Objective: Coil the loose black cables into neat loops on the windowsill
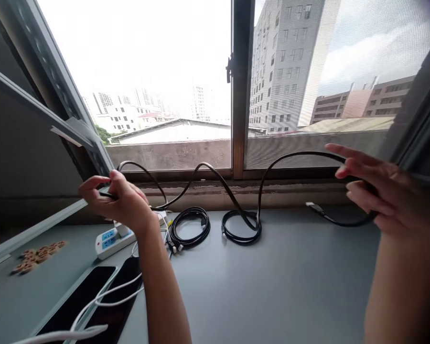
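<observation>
My left hand [114, 196] is closed, with a black cable [215, 171] pinched between thumb and fingers at the left. The cable sags and curves across in front of the window, and part of it dips to the desk near a small coil. At the right, my right hand [369, 186] grips the same cable, its index finger stretched out to the left. Below that hand a cable end hangs with a silver-tipped plug [314, 207], apparently USB. A coiled black cable [189, 244] lies on the grey desk, beside a smaller black coil [241, 240].
On the left stands a white power strip [114, 244] with blue sockets. Two dark phone-like devices [82, 296] lie in front of it, crossed by white cables [118, 287]. Small brown wooden pieces [37, 257] sit farther left. A window frame [238, 95] rises behind the desk.
</observation>
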`<state>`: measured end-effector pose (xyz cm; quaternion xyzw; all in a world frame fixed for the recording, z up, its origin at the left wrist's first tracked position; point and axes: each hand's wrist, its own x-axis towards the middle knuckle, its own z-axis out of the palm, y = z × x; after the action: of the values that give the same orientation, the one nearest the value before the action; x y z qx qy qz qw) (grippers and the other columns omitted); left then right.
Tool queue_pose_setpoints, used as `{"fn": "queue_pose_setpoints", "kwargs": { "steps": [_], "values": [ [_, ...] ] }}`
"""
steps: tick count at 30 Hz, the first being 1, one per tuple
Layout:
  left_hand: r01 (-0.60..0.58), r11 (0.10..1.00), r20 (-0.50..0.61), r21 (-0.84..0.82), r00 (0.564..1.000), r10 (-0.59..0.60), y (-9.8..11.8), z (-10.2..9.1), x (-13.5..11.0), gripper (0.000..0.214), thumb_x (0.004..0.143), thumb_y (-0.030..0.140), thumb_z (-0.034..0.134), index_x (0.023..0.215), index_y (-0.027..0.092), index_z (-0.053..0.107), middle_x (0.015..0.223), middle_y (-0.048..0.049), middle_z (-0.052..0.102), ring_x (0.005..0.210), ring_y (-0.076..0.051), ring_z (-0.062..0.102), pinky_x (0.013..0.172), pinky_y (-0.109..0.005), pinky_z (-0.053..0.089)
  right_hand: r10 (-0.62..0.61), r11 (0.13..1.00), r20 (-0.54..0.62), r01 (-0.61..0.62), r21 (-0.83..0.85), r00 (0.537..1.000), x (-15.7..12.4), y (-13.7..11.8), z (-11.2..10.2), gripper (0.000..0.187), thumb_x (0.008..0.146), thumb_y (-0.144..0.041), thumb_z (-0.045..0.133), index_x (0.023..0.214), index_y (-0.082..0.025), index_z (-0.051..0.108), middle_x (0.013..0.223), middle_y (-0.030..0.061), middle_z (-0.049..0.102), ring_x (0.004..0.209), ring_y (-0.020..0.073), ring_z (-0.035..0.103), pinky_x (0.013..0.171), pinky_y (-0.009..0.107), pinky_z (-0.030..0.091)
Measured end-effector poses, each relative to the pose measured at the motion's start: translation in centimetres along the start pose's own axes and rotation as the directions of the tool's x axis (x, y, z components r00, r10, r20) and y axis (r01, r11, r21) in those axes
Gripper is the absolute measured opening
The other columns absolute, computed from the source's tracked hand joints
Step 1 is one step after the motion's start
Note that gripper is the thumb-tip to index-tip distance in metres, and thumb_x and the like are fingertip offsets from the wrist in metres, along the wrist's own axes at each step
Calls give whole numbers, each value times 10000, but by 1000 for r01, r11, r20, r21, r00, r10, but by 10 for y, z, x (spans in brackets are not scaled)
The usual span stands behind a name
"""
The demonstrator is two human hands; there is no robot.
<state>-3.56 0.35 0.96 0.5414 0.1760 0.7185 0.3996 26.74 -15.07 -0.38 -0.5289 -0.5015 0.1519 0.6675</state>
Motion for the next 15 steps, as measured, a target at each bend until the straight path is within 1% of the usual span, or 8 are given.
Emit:
{"fn": "queue_pose_setpoints", "kwargs": {
  "steps": [2, 4, 6, 7, 9, 12, 13, 15],
  "values": [
    [15, 999, -14, -33, 1000, -15, 2, 1, -1, 246, 860, 467, 538, 971, 252, 497, 510, 40, 427, 368, -108, 427, 288, -213, 307, 40, 992, 74, -48, 116, 996, 2, 1, 4, 358, 846, -508, 518, 1102, -278, 617, 590, -40, 518, 287, -3, 53, 251, 198, 106],
    [19, 998, -21, -61, 1000, -21, 3, 2, -4, 220, 850, 413, 573, 967, 245, 492, 502, 49, 434, 364, -101, 420, 296, -203, 293, 69, 969, 163, -105, 224, 984, 3, 2, 13, 401, 906, -518, 386, 1097, -260, 627, 522, -44, 445, 328, 14, -41, 270, 223, 62],
    [14, 996, -15, -85, 1000, -15, 3, 2, -7, 186, 841, 342, 593, 939, 235, 477, 488, 57, 436, 352, -91, 395, 296, -189, 270, 106, 937, 252, -182, 298, 962, 1, 3, 25, 393, 918, -480, 377, 1097, -247, 638, 551, -30, 470, 351, 22, -58, 285, 234, 35],
    [17, 995, 4, -93, 1000, -17, 2, 2, -8, 181, 835, 309, 599, 933, 231, 468, 485, 59, 441, 351, -89, 387, 299, -184, 264, 128, 920, 301, -226, 319, 945, -1, 3, 32, 361, 908, -456, 418, 1098, -245, 640, 603, -14, 516, 347, 19, -30, 287, 231, 49],
    [32, 994, 97, -100, 995, -22, 2, 4, -12, 199, 828, 269, 601, 958, 229, 455, 494, 56, 467, 363, -93, 401, 311, -179, 279, 170, 905, 400, -304, 299, 901, -5, 3, 47, 323, 863, -425, 531, 1124, -259, 625, 780, 33, 604, 333, 5, 84, 294, 210, 84],
    [50, 996, 288, -72, 957, -27, 2, 11, -18, 239, 847, 279, 573, 1032, 218, 435, 535, 42, 518, 413, -109, 469, 378, -197, 364, 189, 934, 497, -311, 174, 847, -11, 2, 67, 432, 804, -417, 641, 1215, -335, 539, 1073, 87, 600, 362, 3, 287, 311, 160, 126],
    [44, 997, 334, -56, 942, -23, 2, 14, -20, 240, 853, 284, 564, 1039, 207, 433, 550, 35, 532, 442, -112, 494, 417, -205, 394, 187, 945, 511, -296, 141, 839, -13, 2, 73, 468, 799, -422, 651, 1239, -348, 507, 1101, 96, 592, 365, 5, 315, 313, 148, 143],
    [39, 999, 418, -11, 908, -31, 4, 19, -24, 229, 861, 284, 551, 1038, 186, 444, 584, 16, 557, 514, -116, 539, 488, -211, 421, 176, 958, 513, -266, 106, 840, -17, 1, 83, 516, 801, -436, 649, 1271, -335, 461, 1047, 107, 617, 340, 3, 304, 310, 137, 171]
  ]
}}
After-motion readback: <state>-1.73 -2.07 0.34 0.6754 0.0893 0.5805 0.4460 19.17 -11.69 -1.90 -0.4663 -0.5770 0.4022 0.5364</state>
